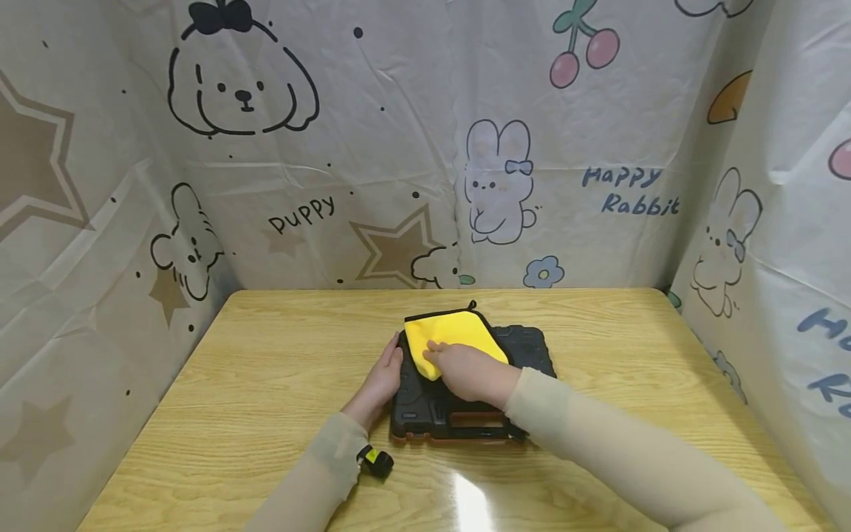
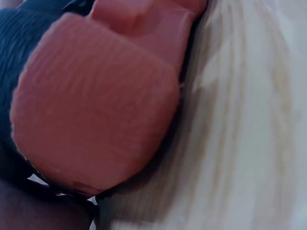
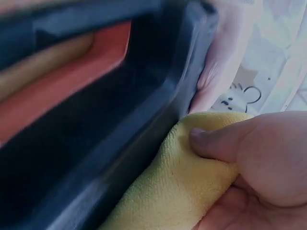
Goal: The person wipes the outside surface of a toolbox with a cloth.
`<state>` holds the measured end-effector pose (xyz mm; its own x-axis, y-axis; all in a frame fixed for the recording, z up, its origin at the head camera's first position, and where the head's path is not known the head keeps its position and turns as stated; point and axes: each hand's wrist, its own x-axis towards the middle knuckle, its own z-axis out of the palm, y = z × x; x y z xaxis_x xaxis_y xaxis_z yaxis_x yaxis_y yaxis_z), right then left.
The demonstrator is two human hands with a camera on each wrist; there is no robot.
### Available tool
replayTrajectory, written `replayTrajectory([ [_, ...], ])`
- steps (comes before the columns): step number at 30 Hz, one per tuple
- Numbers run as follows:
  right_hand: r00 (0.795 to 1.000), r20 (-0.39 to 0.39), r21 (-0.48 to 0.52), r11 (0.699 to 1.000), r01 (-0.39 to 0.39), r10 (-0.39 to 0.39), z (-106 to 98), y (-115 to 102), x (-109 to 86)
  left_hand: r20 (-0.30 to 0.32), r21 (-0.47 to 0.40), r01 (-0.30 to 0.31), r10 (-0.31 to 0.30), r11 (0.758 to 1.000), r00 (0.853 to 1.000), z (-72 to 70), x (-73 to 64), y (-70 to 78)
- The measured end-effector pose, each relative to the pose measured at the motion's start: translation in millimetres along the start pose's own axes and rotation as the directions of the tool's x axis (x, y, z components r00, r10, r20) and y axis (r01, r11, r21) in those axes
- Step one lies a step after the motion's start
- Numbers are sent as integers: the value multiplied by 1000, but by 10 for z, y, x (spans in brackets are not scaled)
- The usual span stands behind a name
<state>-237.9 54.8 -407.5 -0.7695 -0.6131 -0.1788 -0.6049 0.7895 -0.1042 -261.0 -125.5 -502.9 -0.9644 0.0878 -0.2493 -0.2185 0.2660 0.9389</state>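
Observation:
A black tool case (image 1: 425,410) with an orange-red lower part lies flat on the table, its handle toward me. My left hand (image 1: 383,378) rests against the case's left side, fingers stretched along the edge. The left wrist view shows the orange-red corner (image 2: 96,105) of the case from close up. My right hand (image 1: 468,372) pinches a yellow cloth (image 1: 459,330) with black edging and a small loop, spread over the top of the case. In the right wrist view the thumb presses on the cloth (image 3: 168,187), right beside the black case (image 3: 96,158).
A small black and yellow tape measure (image 1: 377,462) lies in front of the case, by my left sleeve. The wooden table (image 1: 279,347) meets a printed cloth backdrop (image 1: 372,148) at the back and both sides.

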Motion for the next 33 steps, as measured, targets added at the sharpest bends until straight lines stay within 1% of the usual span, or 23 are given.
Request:
replayTrajectory([
  [5,999,6,2,999,-38,38,-34,99,113,4,9,-3,3,1000,1000,3,-9,15],
  [11,998,6,26,998,-63,63,-77,204,200,2,4,-10,10,1000,1000,5,1,12],
  [16,996,-10,43,995,-92,92,-99,297,263,-1,-1,-14,14,1000,1000,11,12,-7],
  [21,993,-27,40,993,-115,117,-96,445,338,-9,6,-16,16,1000,1000,15,20,-21],
  [28,990,-21,48,990,-135,136,-101,563,355,-11,14,-7,7,1000,1000,15,4,-14],
  [30,992,-25,43,991,-126,127,-84,574,341,-14,13,-1,1,1000,1000,14,1,-12],
  [33,994,-15,8,994,-108,108,-53,561,295,-19,10,-3,3,1000,1000,12,3,-14],
])
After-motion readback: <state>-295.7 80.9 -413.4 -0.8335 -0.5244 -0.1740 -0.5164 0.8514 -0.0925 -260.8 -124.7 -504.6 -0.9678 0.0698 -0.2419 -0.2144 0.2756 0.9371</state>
